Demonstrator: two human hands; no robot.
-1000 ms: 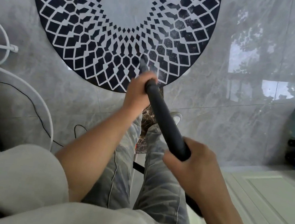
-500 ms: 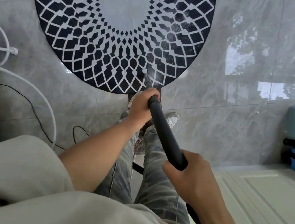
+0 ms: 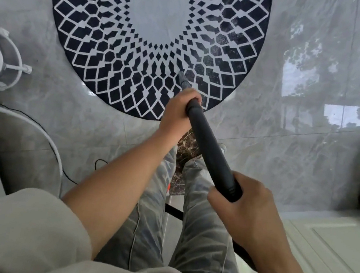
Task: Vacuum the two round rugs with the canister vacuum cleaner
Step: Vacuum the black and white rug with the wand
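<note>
From the head view, we are looking straight down at one round rug [image 3: 154, 40], dark with a white diamond pattern and a pale centre. It lies flat on a glossy grey tiled floor [image 3: 289, 140]. The second rug and the canister are out of sight.

Our left hand [image 3: 179, 110] is wrapped round the front of the black tube [image 3: 209, 149], and our right hand [image 3: 249, 213] is wrapped round its rear end. The narrow nozzle [image 3: 183, 81] sticks out past the left hand. Its tip sits on the near part of the rug, though we cannot tell how firmly it presses. The hose [image 3: 244, 253] trails back past our right leg.

We judge this to be mid-pass on the first rug. The nozzle is slim, so each stroke probably cleans only a thin strip. We should work in slow, overlapping lines, steering with the left hand and pushing with the right.

The dark diamonds to the right of the tip look speckled, so that patch likely deserves extra passes. The tile looks slippery, so the rug could slide or bunch if we push hard towards its edge. Drawing the tip back towards our feet seems safer. We should also keep the hose clear of the thin black cable [image 3: 69, 176] on the floor to our left.
</note>
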